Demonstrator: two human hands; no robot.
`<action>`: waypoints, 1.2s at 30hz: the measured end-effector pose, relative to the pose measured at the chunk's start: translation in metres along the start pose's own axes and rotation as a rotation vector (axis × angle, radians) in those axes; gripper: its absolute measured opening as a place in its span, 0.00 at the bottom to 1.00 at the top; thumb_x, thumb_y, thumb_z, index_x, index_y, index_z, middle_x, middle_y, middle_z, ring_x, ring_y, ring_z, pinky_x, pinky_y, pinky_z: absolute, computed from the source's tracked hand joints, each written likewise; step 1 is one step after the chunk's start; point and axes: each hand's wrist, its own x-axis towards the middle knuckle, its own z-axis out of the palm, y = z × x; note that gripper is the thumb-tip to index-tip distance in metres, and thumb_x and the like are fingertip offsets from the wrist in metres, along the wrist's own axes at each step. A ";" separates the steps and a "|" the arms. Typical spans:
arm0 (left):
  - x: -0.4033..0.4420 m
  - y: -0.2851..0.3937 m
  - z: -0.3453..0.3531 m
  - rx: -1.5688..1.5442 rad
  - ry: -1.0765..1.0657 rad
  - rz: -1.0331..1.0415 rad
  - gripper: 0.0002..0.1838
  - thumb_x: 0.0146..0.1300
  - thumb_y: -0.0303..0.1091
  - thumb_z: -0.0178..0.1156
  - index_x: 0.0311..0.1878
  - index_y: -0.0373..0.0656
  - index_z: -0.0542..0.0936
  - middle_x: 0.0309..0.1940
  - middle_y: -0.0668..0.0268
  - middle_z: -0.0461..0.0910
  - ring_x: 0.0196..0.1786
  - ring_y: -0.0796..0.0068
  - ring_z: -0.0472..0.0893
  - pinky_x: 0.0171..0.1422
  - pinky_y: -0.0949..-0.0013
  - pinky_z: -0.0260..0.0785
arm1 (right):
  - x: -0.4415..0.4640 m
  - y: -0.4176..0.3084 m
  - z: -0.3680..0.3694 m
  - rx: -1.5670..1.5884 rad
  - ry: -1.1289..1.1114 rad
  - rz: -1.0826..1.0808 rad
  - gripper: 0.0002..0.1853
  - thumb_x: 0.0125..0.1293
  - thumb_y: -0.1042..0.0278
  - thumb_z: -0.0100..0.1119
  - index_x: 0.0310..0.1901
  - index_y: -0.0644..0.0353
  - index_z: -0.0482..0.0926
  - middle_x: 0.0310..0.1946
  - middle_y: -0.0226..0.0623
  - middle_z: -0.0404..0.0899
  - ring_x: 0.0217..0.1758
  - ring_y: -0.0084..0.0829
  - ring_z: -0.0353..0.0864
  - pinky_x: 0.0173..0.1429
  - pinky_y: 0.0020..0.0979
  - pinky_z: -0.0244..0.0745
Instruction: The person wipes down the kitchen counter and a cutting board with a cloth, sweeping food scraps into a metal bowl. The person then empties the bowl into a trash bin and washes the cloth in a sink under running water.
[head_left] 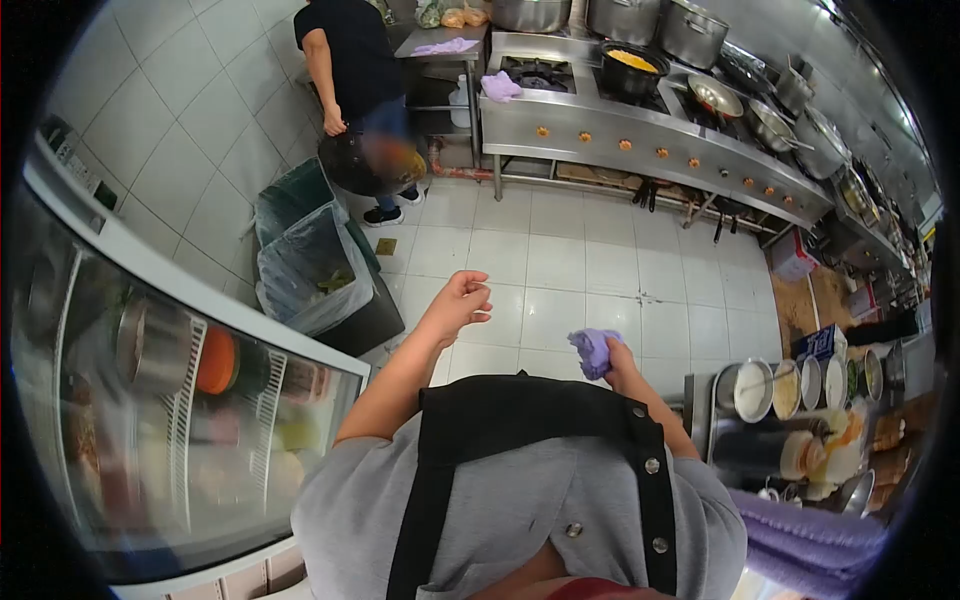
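Note:
My left hand (462, 303) is held out over the tiled floor, its fingers loosely bent and apart, with nothing in it. A crumpled purple cloth (592, 352) is bunched in my right hand (621, 362), whose fingers are partly hidden behind it. Both arms reach forward from my grey shirt and black apron (540, 405). Left of my left hand stands a dark bin (375, 315) with a clear liner and some scraps inside.
A person (350, 60) by the tiled wall holds a dark pan (345, 165) near the bins. The steel stove (600, 145) bears several pots and another purple cloth (501, 87). A glass-door fridge (290, 400) stands left; containers of food (745, 390) line the right counter.

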 end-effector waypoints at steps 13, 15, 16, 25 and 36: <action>0.130 0.032 -0.019 0.006 -0.023 -0.019 0.18 0.61 0.31 0.55 0.54 0.42 0.64 0.41 0.67 0.67 0.40 0.75 0.73 0.44 0.69 0.71 | 0.115 -0.041 -0.033 -0.145 0.355 -0.201 0.17 0.58 0.74 0.47 0.49 0.72 0.65 0.39 0.50 0.75 0.37 0.43 0.80 0.37 0.40 0.79; 0.145 0.033 -0.024 -0.017 0.025 -0.013 0.18 0.61 0.31 0.55 0.53 0.43 0.65 0.40 0.68 0.67 0.40 0.76 0.73 0.44 0.69 0.71 | 0.126 -0.068 -0.018 -0.224 0.424 -0.201 0.17 0.58 0.75 0.47 0.49 0.72 0.65 0.39 0.51 0.75 0.38 0.43 0.80 0.38 0.40 0.79; 0.154 0.037 -0.027 -0.030 0.076 -0.001 0.18 0.60 0.31 0.55 0.53 0.43 0.65 0.40 0.68 0.68 0.40 0.76 0.73 0.43 0.70 0.72 | 0.133 -0.083 -0.006 -0.295 0.494 -0.209 0.17 0.58 0.75 0.48 0.49 0.72 0.65 0.40 0.51 0.74 0.38 0.43 0.80 0.38 0.40 0.79; 0.199 0.087 -0.003 -0.048 0.370 0.048 0.18 0.61 0.31 0.53 0.53 0.42 0.65 0.40 0.67 0.69 0.39 0.76 0.74 0.42 0.71 0.72 | 0.313 -0.163 0.012 -0.628 0.422 -0.280 0.24 0.52 0.70 0.57 0.50 0.71 0.65 0.41 0.50 0.74 0.43 0.42 0.78 0.43 0.40 0.76; 0.194 0.096 -0.003 0.032 0.537 0.252 0.17 0.60 0.32 0.52 0.52 0.41 0.67 0.38 0.66 0.71 0.36 0.77 0.75 0.38 0.70 0.74 | 0.435 -0.173 0.081 -0.976 -0.052 -0.357 0.23 0.53 0.71 0.55 0.52 0.67 0.65 0.44 0.47 0.74 0.44 0.39 0.77 0.46 0.38 0.75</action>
